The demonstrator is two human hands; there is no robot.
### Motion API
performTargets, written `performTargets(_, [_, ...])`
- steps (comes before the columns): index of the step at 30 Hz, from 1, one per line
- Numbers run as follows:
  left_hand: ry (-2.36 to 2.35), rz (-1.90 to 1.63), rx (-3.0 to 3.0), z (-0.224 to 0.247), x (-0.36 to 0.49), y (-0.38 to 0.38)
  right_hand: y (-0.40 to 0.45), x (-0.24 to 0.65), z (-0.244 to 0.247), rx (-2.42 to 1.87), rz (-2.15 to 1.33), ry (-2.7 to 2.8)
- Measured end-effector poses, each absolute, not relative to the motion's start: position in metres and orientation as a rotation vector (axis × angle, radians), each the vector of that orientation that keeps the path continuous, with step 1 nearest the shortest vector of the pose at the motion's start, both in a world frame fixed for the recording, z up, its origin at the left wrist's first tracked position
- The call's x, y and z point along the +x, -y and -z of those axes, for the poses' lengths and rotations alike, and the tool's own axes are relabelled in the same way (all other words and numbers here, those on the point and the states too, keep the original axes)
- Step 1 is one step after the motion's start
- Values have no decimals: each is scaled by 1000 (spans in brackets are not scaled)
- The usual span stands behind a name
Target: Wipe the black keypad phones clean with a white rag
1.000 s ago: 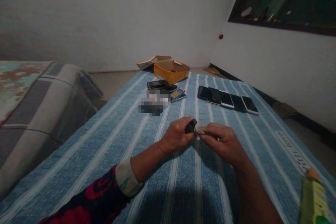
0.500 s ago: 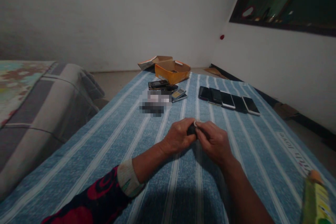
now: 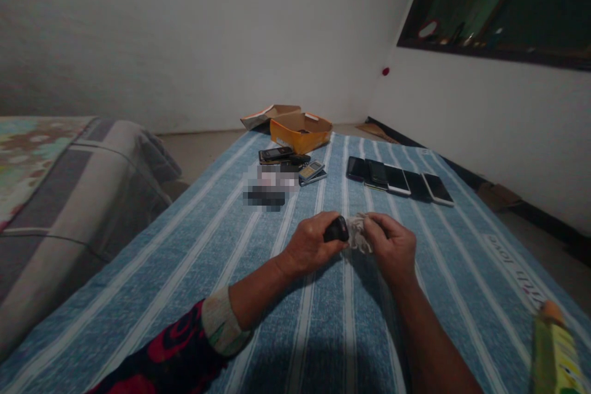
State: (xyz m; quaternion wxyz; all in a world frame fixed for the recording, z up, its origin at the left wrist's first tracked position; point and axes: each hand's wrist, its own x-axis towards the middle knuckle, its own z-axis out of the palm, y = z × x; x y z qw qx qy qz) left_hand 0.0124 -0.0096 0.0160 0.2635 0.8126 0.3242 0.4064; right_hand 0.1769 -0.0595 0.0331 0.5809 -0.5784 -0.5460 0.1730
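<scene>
My left hand [image 3: 310,240] is closed around a small black object with a rounded end, which looks like a phone [image 3: 336,229]; most of it is hidden in the palm. Between the fingertips of my right hand [image 3: 392,246] is a crumpled whitish cloth [image 3: 358,234], bunched up just to the right of the black phone's end. Whether cloth and phone touch I cannot tell. Both hands are over the middle of the blue striped cloth [image 3: 272,295] spread beneath them.
Ahead on the left lies a pile of old phones [image 3: 311,170], partly blurred out. Behind it stands an open orange box [image 3: 300,135] beside its lid [image 3: 270,116]. Several phones [image 3: 398,180] lie in a row ahead on the right. A green-yellow package [image 3: 556,351] is at the lower right.
My right hand has moved slightly right, away from my left. The whitish cloth now shows spread between them, and more of the black phone's end is visible.
</scene>
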Motion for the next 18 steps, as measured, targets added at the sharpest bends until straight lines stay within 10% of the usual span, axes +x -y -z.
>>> performTargets(18, [-912,-1096,2227,-14,14,13,51,181,-30,-1300,-571,915])
